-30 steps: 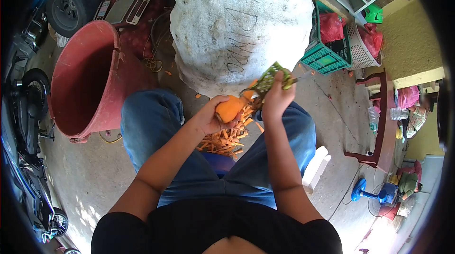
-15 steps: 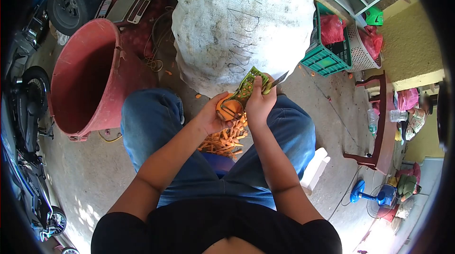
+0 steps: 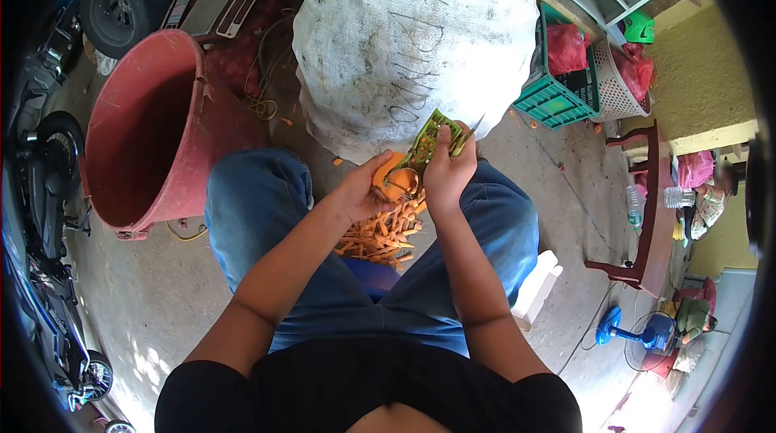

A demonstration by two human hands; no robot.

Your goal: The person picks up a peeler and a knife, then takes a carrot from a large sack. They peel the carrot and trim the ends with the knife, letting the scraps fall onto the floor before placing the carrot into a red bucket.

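Note:
Above my knees, my left hand (image 3: 361,190) is wrapped round a rounded orange-fleshed piece of produce (image 3: 394,180). A dark curved loop lies across its face. My right hand (image 3: 447,170) grips a green holed tool, like a hand slicer (image 3: 426,144), with the thumb pressed on it. Orange bits show in its holes, and its lower end meets the orange piece. A knife blade (image 3: 475,130) sticks out past my right fingers; its handle is hidden. Below my hands, many orange strips (image 3: 384,237) lie in a blue container (image 3: 372,278) between my legs.
A big white sack (image 3: 404,37) stands right in front. At the left are a red tub (image 3: 145,130), a wheel (image 3: 121,4) and a motorcycle (image 3: 48,198). To the right are a green crate (image 3: 558,97), a wooden frame (image 3: 647,231) and a blue fan (image 3: 647,336).
My right hand has shifted slightly, and the knife blade points more upward. The orange piece has turned a little in my left hand, showing more of its orange surface.

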